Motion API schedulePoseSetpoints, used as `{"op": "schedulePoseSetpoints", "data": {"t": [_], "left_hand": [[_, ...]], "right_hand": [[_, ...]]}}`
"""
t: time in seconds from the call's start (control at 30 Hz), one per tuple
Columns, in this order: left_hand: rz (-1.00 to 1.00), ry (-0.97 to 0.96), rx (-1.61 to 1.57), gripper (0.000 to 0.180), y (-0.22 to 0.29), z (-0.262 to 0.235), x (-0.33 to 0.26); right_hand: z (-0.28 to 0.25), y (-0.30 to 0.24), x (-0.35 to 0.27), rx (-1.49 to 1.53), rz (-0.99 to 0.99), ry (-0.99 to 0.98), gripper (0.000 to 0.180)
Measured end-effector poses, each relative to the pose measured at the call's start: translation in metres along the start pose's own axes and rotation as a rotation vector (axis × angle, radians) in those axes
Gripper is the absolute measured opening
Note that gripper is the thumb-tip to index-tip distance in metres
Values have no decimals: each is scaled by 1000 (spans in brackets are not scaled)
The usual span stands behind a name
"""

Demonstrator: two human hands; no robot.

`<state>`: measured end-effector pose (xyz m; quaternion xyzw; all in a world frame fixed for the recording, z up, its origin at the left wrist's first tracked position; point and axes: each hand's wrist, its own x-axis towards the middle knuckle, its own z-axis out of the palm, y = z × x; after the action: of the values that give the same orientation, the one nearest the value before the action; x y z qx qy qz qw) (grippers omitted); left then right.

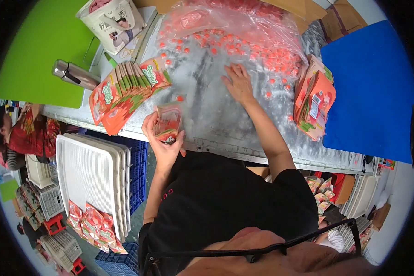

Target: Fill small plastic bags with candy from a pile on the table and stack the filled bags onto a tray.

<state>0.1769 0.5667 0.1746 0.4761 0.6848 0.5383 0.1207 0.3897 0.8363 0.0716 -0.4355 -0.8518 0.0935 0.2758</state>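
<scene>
At the near edge of the table, my left hand [166,149] is closed round a small red-and-clear pouch [169,120], whose top faces up. Some red shows inside, too unclear to tell apart. Farther off, my right hand [238,83] rests over the grey tabletop [211,103] with its fingers spread and nothing in them. Just beyond those fingers lie many small wrapped red candies [244,46], spilling from a big clear plastic bag [262,23]. One loose candy [180,98] sits beside the pouch.
Flat red pouches [124,89] are fanned out at left, near a steel flask [76,74] and a white tote bag [114,27]. More pouches [313,101] stack at right by a blue panel [368,92]. White trays [87,170] with filled packets [94,225] stand lower left.
</scene>
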Motion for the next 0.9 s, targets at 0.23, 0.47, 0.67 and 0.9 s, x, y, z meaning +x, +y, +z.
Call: {"op": "schedulePoseSetpoints", "data": {"t": [0.23, 0.47, 0.67, 0.9], "left_hand": [[-3, 62, 40, 88, -7, -10, 0], [-25, 106, 35, 87, -13, -19, -4], [-48, 134, -12, 87, -16, -21, -4], [-73, 156, -16, 87, -25, -26, -7]], "right_hand": [[12, -50, -25, 800, 144, -156, 67], [-11, -39, -32, 1343, 429, -259, 72], [-4, -30, -19, 617, -64, -261, 64], [-5, -45, -42, 282, -229, -388, 50]]}}
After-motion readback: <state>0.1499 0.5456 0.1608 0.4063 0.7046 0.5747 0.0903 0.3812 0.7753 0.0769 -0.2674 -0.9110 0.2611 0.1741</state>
